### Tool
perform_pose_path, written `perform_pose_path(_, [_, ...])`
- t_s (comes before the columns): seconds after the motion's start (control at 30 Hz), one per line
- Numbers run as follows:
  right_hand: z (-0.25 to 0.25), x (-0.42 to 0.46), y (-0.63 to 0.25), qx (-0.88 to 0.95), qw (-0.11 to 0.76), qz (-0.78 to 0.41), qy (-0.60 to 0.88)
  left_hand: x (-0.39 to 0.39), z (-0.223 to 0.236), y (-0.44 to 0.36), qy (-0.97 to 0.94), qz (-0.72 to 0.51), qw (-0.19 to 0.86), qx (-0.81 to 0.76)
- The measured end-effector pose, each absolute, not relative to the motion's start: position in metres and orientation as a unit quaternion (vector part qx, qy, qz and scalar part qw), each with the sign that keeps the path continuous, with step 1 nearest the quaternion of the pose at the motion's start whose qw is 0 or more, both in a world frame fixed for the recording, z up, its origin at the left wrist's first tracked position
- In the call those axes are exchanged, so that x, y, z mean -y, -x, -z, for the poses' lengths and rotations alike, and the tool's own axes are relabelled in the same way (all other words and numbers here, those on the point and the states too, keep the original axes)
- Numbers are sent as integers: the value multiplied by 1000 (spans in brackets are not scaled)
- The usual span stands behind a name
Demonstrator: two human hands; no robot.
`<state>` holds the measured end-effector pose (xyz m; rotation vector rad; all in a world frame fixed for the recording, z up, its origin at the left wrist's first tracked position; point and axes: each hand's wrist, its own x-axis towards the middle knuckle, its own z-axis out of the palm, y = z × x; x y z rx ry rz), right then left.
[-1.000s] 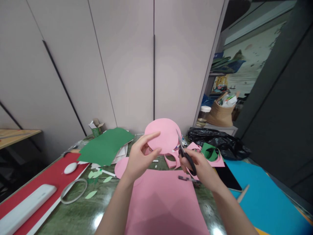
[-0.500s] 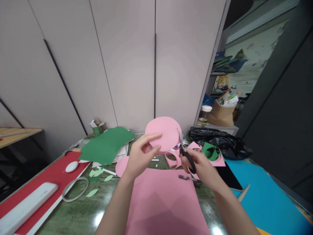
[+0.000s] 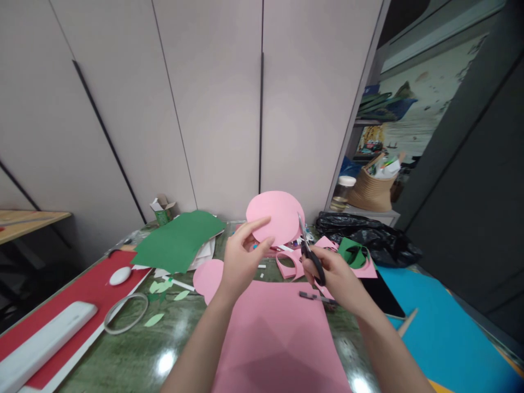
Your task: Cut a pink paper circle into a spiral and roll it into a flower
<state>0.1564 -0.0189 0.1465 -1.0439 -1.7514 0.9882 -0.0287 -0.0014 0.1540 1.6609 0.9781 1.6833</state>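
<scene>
A round piece of pink paper (image 3: pixel 280 215) is held up in front of me, above the table. My left hand (image 3: pixel 243 256) pinches it by the lower left edge, thumb and fingers on the paper. My right hand (image 3: pixel 331 273) grips black-handled scissors (image 3: pixel 313 259), whose blades point up along the right edge of the round paper. Whether the blades touch the paper I cannot tell. Under my hands lies a large pink sheet (image 3: pixel 278 338), with a dark pen (image 3: pixel 317 298) across its upper right corner.
Pink paper offcuts (image 3: pixel 289 263) and green scraps (image 3: pixel 352 254) lie behind the scissors. More round pink paper (image 3: pixel 208 277) is beside my left forearm. Green sheets (image 3: pixel 176 240), a tape ring (image 3: pixel 126 314) and a red sheet (image 3: pixel 77 327) lie left; a blue sheet (image 3: pixel 454 322) lies right.
The round pink paper has moved slightly up and right and tilted a little, with my left hand shifting right along with it. My right hand and the scissors stay nearly in place.
</scene>
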Motion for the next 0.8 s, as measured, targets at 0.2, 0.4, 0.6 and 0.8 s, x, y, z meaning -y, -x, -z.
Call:
perform_pose_path(0.2, [-150,22,-154,687,435,-409,413,3,-154,25,-617,-636,286,-365])
perform_pose_path(0.4, [-152,23,-152,682,450,-400,415,5,-157,30,-648,-608,269,-370])
perform_pose_path(0.6, [-153,23,-151,684,457,-398,406,5,-158,34,-657,-596,289,-359])
perform_pose_path(0.8, [-151,24,-151,684,456,-387,417,5,-159,35,-655,-600,294,-352])
